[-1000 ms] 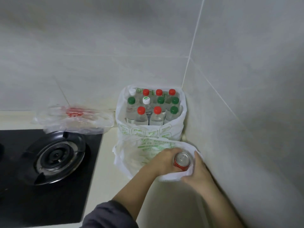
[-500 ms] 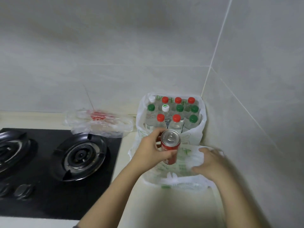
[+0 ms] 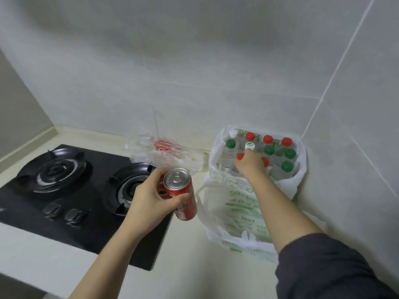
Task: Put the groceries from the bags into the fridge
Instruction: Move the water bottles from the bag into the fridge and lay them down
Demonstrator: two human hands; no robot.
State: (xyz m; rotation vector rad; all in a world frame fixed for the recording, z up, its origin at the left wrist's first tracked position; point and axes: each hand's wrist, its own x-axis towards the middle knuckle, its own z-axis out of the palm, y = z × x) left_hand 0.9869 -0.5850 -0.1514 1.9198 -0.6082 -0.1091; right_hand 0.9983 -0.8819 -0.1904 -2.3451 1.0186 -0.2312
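My left hand (image 3: 149,203) grips a red drink can (image 3: 182,196) upright above the stove's right edge, its silver top toward me. My right hand (image 3: 250,166) reaches into the back white bag (image 3: 216,169) in the corner. That bag is packed with several clear bottles with red and green caps (image 3: 287,154). The fingers of my right hand curl round a red-capped bottle (image 3: 240,156) in the front row. A second white bag with green print (image 3: 237,209) lies slack in front of it, under my right forearm.
A black two-burner gas stove (image 3: 64,190) fills the counter on the left, knobs at its front. A clear plastic bag with something red inside (image 3: 164,152) lies behind the right burner. Tiled walls close the corner behind and to the right of the bags.
My left hand lifted the can out of the front bag and carried it left over the stove edge. My right hand let go of that bag and reached to the bottles behind.
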